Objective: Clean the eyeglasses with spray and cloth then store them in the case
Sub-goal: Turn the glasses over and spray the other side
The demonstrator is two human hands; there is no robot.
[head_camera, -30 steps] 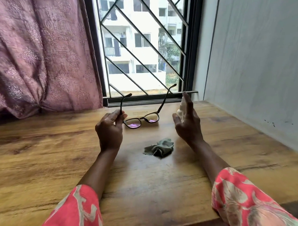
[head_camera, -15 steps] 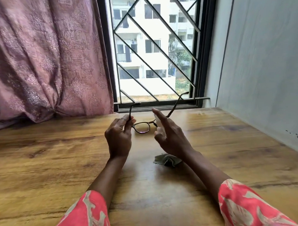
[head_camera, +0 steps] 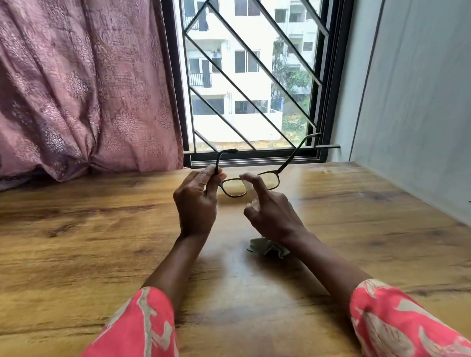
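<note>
Though light, the eyeglasses [head_camera: 249, 181] are fragile: left hand [head_camera: 196, 207] pinches the temple hinge. Right hand [head_camera: 271, 214] curls round a small spray bottle [head_camera: 247, 187]. Cloth [head_camera: 267, 248] soft, lying on tabletop [head_camera: 97, 251].

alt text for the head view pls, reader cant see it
A person's left hand holds open eyeglasses by one temple above a wooden table, while the right hand aims a small spray bottle at a lens. A crumpled cloth lies below.

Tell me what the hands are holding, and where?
Left hand pinches the glasses at one arm's hinge end. Right hand holds a small white bottle, mostly hidden.
</note>
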